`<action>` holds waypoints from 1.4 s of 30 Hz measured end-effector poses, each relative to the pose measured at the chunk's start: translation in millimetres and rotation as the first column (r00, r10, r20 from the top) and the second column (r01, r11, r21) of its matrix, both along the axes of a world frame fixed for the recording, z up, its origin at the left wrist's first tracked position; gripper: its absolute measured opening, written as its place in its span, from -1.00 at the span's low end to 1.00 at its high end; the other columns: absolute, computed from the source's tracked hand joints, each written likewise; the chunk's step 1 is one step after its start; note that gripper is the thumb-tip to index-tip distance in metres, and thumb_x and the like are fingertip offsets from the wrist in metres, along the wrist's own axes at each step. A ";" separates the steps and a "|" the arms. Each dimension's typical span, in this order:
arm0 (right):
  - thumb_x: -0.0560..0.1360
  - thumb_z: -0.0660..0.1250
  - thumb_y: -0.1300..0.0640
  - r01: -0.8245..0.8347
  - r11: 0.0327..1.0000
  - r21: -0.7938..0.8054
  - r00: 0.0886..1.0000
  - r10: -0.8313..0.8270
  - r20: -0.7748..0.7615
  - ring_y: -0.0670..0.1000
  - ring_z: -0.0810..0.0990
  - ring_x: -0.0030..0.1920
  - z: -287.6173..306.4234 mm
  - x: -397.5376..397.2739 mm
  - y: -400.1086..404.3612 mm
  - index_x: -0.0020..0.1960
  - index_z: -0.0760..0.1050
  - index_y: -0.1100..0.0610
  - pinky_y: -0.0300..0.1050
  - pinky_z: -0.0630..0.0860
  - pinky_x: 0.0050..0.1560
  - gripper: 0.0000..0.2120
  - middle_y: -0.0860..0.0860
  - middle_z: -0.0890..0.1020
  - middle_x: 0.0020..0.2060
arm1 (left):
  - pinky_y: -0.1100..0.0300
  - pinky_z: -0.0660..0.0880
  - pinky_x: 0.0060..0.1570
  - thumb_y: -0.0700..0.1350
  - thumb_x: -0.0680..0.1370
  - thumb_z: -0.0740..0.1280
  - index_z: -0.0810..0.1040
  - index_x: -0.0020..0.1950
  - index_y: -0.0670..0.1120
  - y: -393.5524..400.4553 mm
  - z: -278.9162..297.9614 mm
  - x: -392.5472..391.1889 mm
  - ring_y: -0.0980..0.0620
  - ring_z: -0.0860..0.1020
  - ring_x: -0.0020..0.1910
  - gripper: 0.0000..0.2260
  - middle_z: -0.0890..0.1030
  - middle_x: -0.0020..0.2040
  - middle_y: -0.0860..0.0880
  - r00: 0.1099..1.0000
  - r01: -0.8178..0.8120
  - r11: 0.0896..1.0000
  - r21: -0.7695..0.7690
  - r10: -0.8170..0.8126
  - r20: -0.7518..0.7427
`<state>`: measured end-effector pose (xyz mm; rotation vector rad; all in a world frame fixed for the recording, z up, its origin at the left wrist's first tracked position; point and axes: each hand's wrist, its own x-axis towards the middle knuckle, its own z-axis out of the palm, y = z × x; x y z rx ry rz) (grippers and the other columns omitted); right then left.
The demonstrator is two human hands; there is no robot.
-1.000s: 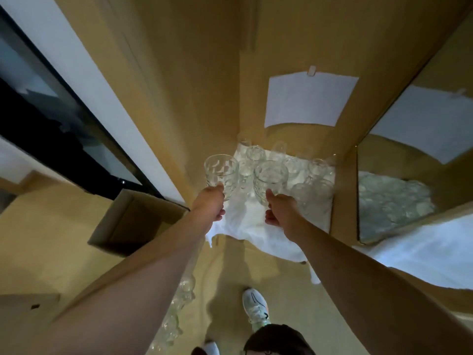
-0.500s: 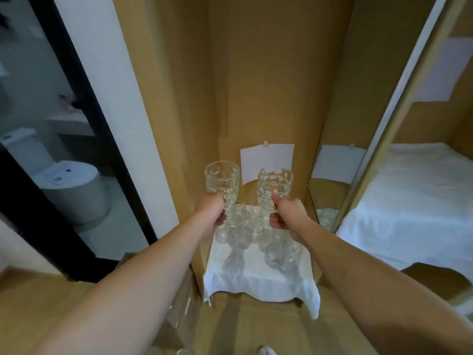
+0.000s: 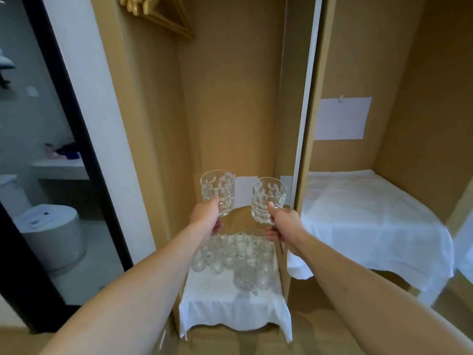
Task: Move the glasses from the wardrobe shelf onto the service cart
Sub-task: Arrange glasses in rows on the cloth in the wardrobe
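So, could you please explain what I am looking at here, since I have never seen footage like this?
There is no machine: a person wears a wide-angle camera on the head, looking forward and down, so both bare arms reach in from the bottom of the picture. The left hand grips one patterned clear glass, and the right hand grips another glass; both are held upright in the air. Below them, inside an open wooden wardrobe, a shelf covered by a white cloth carries a cluster of more glasses. Wooden hangers hang at the top. The mirrored door on the right reflects the shelf. The service cart is not in view.
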<state>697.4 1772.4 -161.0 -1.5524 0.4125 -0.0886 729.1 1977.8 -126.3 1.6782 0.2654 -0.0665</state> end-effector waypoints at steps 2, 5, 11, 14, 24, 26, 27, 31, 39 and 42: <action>0.56 0.36 -0.20 -0.012 1.000 -0.015 1.000 0.012 0.009 0.03 0.48 -0.48 9.2 -22.5 -19.5 -0.15 0.49 0.16 -0.09 0.59 -0.32 -0.59 0.04 0.49 -0.45 | 0.12 0.53 -0.31 0.08 0.66 0.23 0.51 -0.09 -0.09 -20.6 6.6 -20.6 -0.07 0.55 -0.37 -0.72 0.58 -0.24 -0.14 1.000 -0.004 1.000 0.000 0.004 -0.002; 0.58 0.34 -0.19 -0.018 0.999 -0.037 1.000 0.018 -0.001 0.03 0.49 -0.47 19.7 -57.7 -52.2 -0.08 0.51 0.13 -0.07 0.63 -0.30 -0.64 0.07 0.51 -0.38 | 0.09 0.59 -0.27 0.08 0.66 0.23 0.51 -0.09 -0.09 -53.6 12.6 -53.2 -0.06 0.57 -0.35 -0.72 0.60 -0.23 -0.14 1.000 -0.001 1.000 -0.006 0.001 -0.016; 0.60 0.34 -0.16 0.023 0.999 -0.032 1.000 -0.023 -0.007 0.07 0.44 -0.44 27.5 -116.0 -117.3 -0.13 0.47 0.14 -0.14 0.54 -0.31 -0.63 0.10 0.50 -0.40 | 0.07 0.62 -0.20 0.12 0.65 0.24 0.53 -0.10 -0.07 -116.8 16.9 -103.5 -0.06 0.60 -0.30 -0.70 0.62 -0.19 -0.13 1.000 0.024 1.000 0.010 -0.024 -0.009; 0.59 0.34 -0.15 0.047 0.999 -0.017 0.999 -0.048 -0.025 0.08 0.40 -0.40 28.2 -137.8 -147.4 -0.13 0.44 0.14 -0.13 0.53 -0.32 -0.63 0.11 0.45 -0.36 | 0.05 0.64 -0.16 0.14 0.65 0.23 0.53 -0.11 -0.07 -147.8 16.6 -120.9 -0.06 0.60 -0.30 -0.69 0.62 -0.20 -0.13 0.999 0.042 0.999 0.016 -0.041 -0.012; 0.58 0.34 -0.19 0.145 0.989 -0.017 0.989 -0.145 -0.027 0.02 0.45 -0.49 25.9 -163.3 -226.4 -0.13 0.45 0.13 -0.18 0.51 -0.36 -0.61 0.05 0.45 -0.43 | 0.09 0.60 -0.23 0.12 0.64 0.26 0.54 -0.09 -0.12 -234.8 18.0 -128.6 -0.06 0.55 -0.33 -0.68 0.58 -0.26 -0.13 0.988 0.152 0.988 -0.014 -0.153 -0.007; 0.60 0.33 -0.17 0.172 0.985 -0.015 0.984 -0.173 -0.037 0.02 0.44 -0.48 26.8 -160.6 -239.1 -0.10 0.46 0.16 -0.18 0.52 -0.36 -0.62 0.07 0.45 -0.39 | 0.13 0.58 -0.29 0.13 0.64 0.26 0.52 -0.11 -0.11 -251.8 17.6 -120.8 -0.05 0.55 -0.36 -0.68 0.57 -0.27 -0.14 0.985 0.172 0.985 -0.015 -0.172 -0.013; 0.60 0.33 -0.16 0.187 0.982 -0.008 0.981 -0.188 -0.041 0.03 0.43 -0.48 27.2 -158.1 -245.3 -0.08 0.47 0.18 -0.17 0.54 -0.37 -0.62 0.08 0.44 -0.37 | 0.15 0.57 -0.31 0.13 0.63 0.26 0.51 -0.12 -0.11 -260.0 16.7 -115.8 -0.05 0.55 -0.37 -0.67 0.58 -0.28 -0.14 0.984 0.179 0.984 -0.014 -0.179 -0.021; 0.61 0.32 -0.16 0.228 0.973 -0.035 0.971 -0.230 -0.061 0.06 0.47 -0.39 27.9 -141.0 -271.5 0.06 0.44 0.14 -0.09 0.64 -0.23 -0.65 0.13 0.51 -0.31 | 0.16 0.58 -0.32 0.13 0.62 0.26 0.52 -0.13 -0.10 -291.8 10.9 -87.8 -0.04 0.56 -0.41 -0.69 0.58 -0.32 -0.12 0.977 0.205 0.979 -0.015 -0.205 -0.055; 0.61 0.30 -0.18 0.292 0.953 -0.082 0.953 -0.298 -0.062 0.08 0.58 -0.29 25.5 -65.0 -332.6 0.07 0.52 0.19 0.00 0.71 -0.11 -0.60 0.15 0.57 -0.23 | 0.10 0.64 -0.29 0.11 0.57 0.28 0.52 -0.18 -0.09 -355.8 0.8 0.3 -0.04 0.59 -0.44 -0.71 0.61 -0.31 -0.12 0.967 0.245 0.969 -0.014 -0.245 -0.071; 0.61 0.30 -0.19 0.305 0.948 -0.094 0.948 -0.312 -0.069 0.09 0.59 -0.27 23.2 -31.8 -350.9 -0.02 0.53 0.20 0.03 0.71 -0.10 -0.58 0.16 0.59 -0.22 | 0.12 0.63 -0.33 0.13 0.57 0.28 0.53 -0.17 -0.10 -375.9 -4.1 35.7 -0.04 0.59 -0.45 -0.69 0.62 -0.30 -0.12 0.966 0.245 0.969 -0.028 -0.246 -0.080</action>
